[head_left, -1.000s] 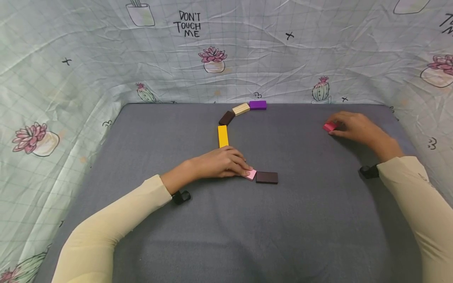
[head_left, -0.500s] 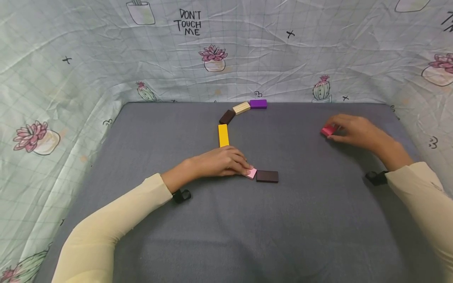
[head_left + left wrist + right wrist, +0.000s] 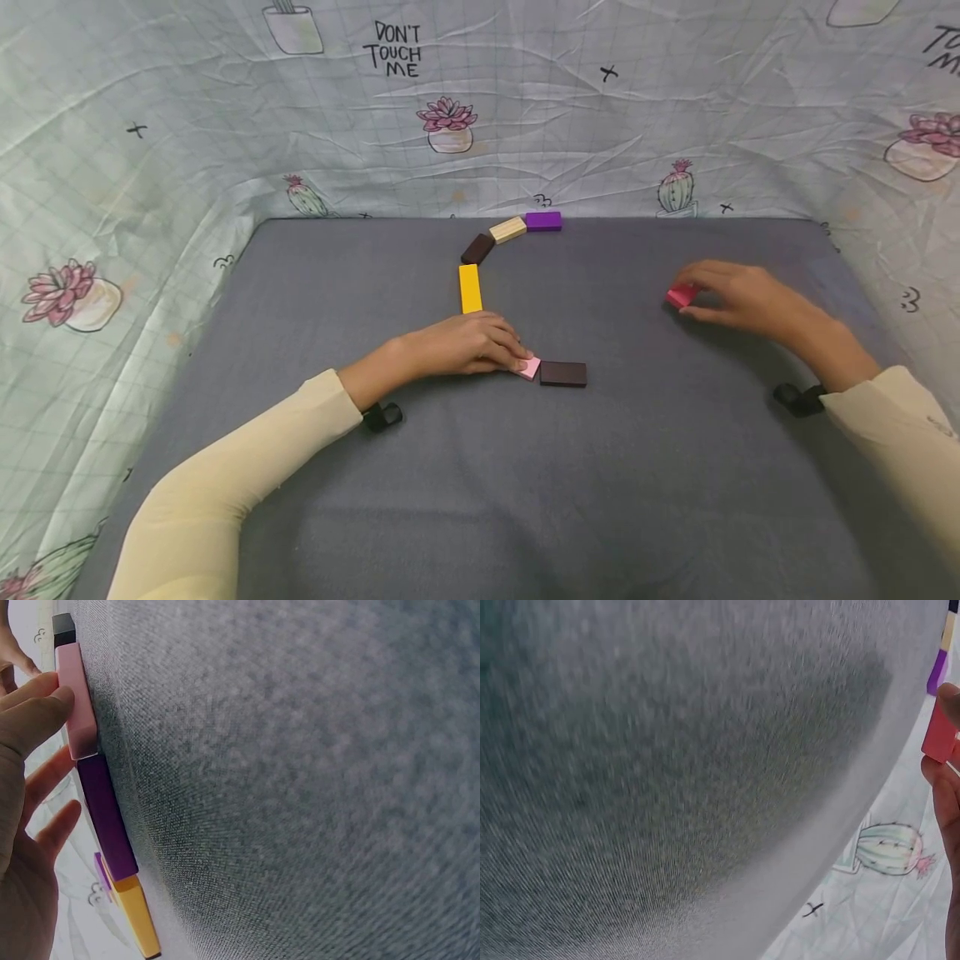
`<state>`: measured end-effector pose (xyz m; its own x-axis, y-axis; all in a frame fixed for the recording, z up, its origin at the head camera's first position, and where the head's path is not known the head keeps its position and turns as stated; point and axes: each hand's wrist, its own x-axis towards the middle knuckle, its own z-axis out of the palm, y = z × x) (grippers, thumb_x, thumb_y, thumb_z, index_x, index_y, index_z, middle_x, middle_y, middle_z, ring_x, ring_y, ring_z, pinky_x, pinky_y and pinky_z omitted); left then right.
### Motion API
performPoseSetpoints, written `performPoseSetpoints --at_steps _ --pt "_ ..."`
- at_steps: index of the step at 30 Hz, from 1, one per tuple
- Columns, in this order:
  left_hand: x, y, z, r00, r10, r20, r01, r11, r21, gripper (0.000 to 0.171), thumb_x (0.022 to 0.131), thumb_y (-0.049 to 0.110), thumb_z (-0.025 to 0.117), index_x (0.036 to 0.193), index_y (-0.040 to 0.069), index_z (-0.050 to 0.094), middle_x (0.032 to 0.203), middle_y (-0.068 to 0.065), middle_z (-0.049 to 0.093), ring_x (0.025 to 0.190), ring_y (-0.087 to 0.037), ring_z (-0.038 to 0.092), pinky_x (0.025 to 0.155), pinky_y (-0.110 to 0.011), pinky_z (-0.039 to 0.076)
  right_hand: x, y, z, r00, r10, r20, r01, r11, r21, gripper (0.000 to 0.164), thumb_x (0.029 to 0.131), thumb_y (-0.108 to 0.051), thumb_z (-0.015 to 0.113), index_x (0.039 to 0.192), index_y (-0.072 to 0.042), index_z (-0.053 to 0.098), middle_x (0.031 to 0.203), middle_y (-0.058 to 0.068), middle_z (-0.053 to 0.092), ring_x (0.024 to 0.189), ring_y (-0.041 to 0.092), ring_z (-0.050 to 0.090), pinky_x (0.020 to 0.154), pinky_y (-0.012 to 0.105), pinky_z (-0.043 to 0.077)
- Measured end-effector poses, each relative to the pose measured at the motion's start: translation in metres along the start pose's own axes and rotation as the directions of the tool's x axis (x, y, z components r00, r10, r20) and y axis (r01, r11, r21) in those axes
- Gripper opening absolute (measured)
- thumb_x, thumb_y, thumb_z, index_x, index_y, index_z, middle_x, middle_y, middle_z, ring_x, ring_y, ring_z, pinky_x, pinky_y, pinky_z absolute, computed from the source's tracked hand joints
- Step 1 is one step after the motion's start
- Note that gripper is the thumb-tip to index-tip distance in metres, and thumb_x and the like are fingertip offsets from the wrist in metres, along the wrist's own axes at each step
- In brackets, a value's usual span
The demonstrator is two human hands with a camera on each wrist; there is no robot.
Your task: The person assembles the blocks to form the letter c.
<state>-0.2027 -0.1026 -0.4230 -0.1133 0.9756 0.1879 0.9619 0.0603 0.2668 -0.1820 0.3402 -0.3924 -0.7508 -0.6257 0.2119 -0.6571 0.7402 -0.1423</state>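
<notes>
My left hand (image 3: 468, 344) lies over the middle of a curved row of blocks, its thumb and finger pinching a light pink block (image 3: 530, 367). A dark brown block (image 3: 563, 374) sits end to end with the pink one on its right. In the left wrist view a dark purple block (image 3: 107, 817) adjoins the pink block; the hand hides it from the head view. Toward the right of the table, my right hand (image 3: 738, 296) pinches a red block (image 3: 682, 296) between thumb and fingers, apart from the row. The right wrist view shows this red block (image 3: 939, 731) at its edge.
Beyond the left hand the row curves back through a yellow block (image 3: 470, 287), another dark brown block (image 3: 477, 249), a pale wood block (image 3: 508, 230) and a purple block (image 3: 543, 222). The grey table (image 3: 360, 500) ends at a patterned cloth wall (image 3: 562, 142).
My right hand has brought the red block nearer to me and a little leftward. My left hand stays on the pink block, and the row has kept its shape.
</notes>
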Motion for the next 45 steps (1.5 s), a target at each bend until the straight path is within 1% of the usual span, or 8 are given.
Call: performPoseSetpoints --at_steps 9,15,20,25,31,35,38,45 --pt "0.000 0.001 -0.001 1.000 -0.012 0.009 0.013 0.998 -0.056 0.029 0.096 0.010 0.071 0.125 0.012 0.075 0.128 0.000 0.070 0.123 -0.021 0.060 0.110 -0.033 0.044 -0.003 -0.017 0.005 0.989 -0.132 -0.073 0.134 0.991 0.019 0.048 0.068 -0.006 0.091 0.112 -0.008 0.071 0.115 0.009 0.070 0.098 0.026 0.068 0.074 0.048 0.057" --pt "-0.001 0.000 0.001 1.000 -0.014 0.009 0.015 0.997 -0.076 0.030 0.096 0.009 0.071 0.126 0.012 0.074 0.129 -0.001 0.070 0.123 -0.021 0.060 0.111 -0.033 0.043 -0.004 -0.027 0.010 0.984 -0.164 -0.075 0.168 0.984 0.054 0.043 0.077 -0.013 0.089 0.115 -0.011 0.072 0.118 0.007 0.070 0.104 0.026 0.067 0.079 0.049 0.056" --pt "0.000 0.000 0.000 1.000 -0.016 0.018 0.018 0.997 -0.076 0.030 0.097 0.009 0.070 0.126 0.011 0.074 0.129 -0.001 0.069 0.125 -0.022 0.059 0.112 -0.033 0.043 -0.002 -0.037 0.013 0.974 -0.207 -0.096 0.214 0.974 0.073 0.031 0.093 -0.030 0.077 0.115 -0.010 0.071 0.120 0.007 0.070 0.106 0.026 0.067 0.080 0.047 0.055" --pt "0.000 0.001 0.000 0.999 -0.019 0.029 0.021 0.997 -0.069 0.030 0.097 0.010 0.070 0.127 0.011 0.073 0.131 -0.001 0.069 0.127 -0.023 0.058 0.112 -0.034 0.043 0.000 -0.048 0.017 0.966 -0.236 -0.102 0.246 0.965 0.090 0.030 0.094 -0.030 0.075 0.116 -0.010 0.071 0.121 0.006 0.069 0.106 0.024 0.067 0.081 0.045 0.055" --pt "0.000 0.001 0.000 0.999 -0.018 0.028 0.020 0.997 -0.078 0.030 0.097 0.009 0.070 0.126 0.011 0.074 0.131 -0.002 0.069 0.127 -0.023 0.058 0.112 -0.033 0.043 0.002 -0.061 0.023 0.950 -0.291 -0.114 0.303 0.946 0.113 0.037 0.103 -0.041 0.059 0.117 -0.009 0.070 0.120 0.007 0.070 0.107 0.023 0.067 0.081 0.044 0.055" --pt "-0.001 0.000 0.001 0.999 -0.019 0.029 0.022 0.995 -0.099 0.030 0.097 0.008 0.069 0.127 0.009 0.073 0.132 -0.003 0.068 0.128 -0.024 0.057 0.112 -0.032 0.043 0.004 -0.068 0.028 0.948 -0.302 -0.098 0.313 0.942 0.122 0.030 0.096 -0.031 0.073 0.117 -0.009 0.070 0.121 0.006 0.069 0.108 0.022 0.066 0.083 0.043 0.055" --pt "-0.001 0.000 0.002 0.999 -0.022 0.032 0.025 0.995 -0.099 0.030 0.098 0.008 0.069 0.127 0.009 0.073 0.132 -0.003 0.068 0.128 -0.024 0.057 0.112 -0.032 0.042 0.004 -0.074 0.031 0.953 -0.293 -0.080 0.302 0.944 0.134 0.034 0.087 -0.019 0.082 0.118 -0.010 0.070 0.121 0.005 0.069 0.109 0.021 0.065 0.085 0.043 0.055" --pt "0.000 -0.001 0.003 1.000 -0.013 0.019 0.014 0.997 -0.076 0.029 0.097 0.010 0.070 0.126 0.011 0.074 0.130 -0.001 0.069 0.126 -0.023 0.058 0.112 -0.034 0.043 0.007 -0.089 0.036 0.959 -0.276 -0.058 0.281 0.948 0.151 0.042 0.078 -0.013 0.087 0.116 -0.009 0.070 0.119 0.008 0.070 0.109 0.023 0.066 0.085 0.046 0.057"
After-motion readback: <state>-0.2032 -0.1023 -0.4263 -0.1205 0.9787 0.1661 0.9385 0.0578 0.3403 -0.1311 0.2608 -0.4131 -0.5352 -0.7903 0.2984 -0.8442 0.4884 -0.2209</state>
